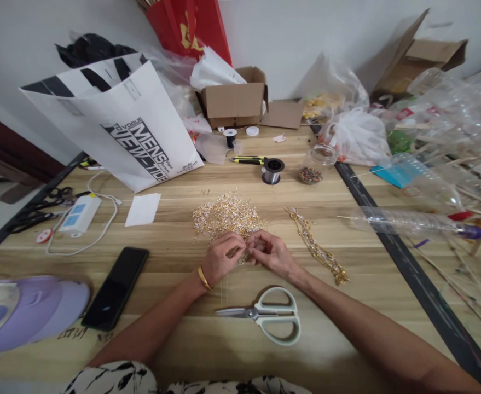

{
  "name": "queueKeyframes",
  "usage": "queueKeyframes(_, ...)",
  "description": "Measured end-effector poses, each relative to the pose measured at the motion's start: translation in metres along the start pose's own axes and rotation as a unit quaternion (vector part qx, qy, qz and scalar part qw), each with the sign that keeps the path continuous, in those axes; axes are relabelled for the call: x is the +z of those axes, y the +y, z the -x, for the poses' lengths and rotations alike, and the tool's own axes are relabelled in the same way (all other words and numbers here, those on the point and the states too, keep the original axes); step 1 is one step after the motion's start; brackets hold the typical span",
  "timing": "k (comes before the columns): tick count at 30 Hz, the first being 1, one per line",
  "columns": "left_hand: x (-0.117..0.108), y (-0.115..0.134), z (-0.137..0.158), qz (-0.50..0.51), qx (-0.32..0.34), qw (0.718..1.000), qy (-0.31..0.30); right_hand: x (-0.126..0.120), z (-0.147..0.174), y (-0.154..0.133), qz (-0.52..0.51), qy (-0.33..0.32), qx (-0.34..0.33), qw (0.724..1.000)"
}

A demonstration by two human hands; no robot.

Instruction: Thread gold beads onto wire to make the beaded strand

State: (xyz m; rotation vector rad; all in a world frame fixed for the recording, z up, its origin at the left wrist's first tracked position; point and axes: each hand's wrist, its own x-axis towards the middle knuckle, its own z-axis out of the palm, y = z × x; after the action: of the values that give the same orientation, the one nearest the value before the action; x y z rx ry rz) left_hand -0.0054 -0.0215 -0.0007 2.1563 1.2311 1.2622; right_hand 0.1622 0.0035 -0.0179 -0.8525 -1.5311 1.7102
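My left hand (pixel 224 254) and my right hand (pixel 271 251) meet at the near edge of a pile of gold and silver beads (pixel 224 213). Both are closed in a pinch, fingertips nearly touching. Whatever lies between them is too small to make out. A thin pale thread (pixel 224 293) hangs below my left hand, which wears a gold bangle at the wrist. Just under my fingers a bit of beadwork (pixel 242 259) shows in part. Right of my right hand lie finished-looking beaded strands (pixel 318 246). Scissors (pixel 265 314) with pale handles rest nearer to me, blades pointing left.
On the left are a phone (pixel 116 289), a power strip (pixel 80 213), white paper (pixel 143 209) and a purple object (pixel 39 312). Behind the beads stand a wire spool (pixel 272 171), a utility knife (pixel 248 160) and a jar of beads (pixel 312 169). Plastic bottles (pixel 441 175) crowd the right.
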Motion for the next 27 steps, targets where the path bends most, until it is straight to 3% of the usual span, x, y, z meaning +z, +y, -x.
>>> queueKeyframes(11,0.0012,0.0016,0.0016,-0.053,0.070,0.996,0.005,-0.0017,-0.0022,0.0007,-0.041,-0.047,-0.015,0.998)
queueKeyframes(27,0.0011,0.0027,0.0015,-0.060,0.059,0.996,0.009,-0.0030,-0.0024,-0.0011,-0.038,-0.045,-0.014,0.998)
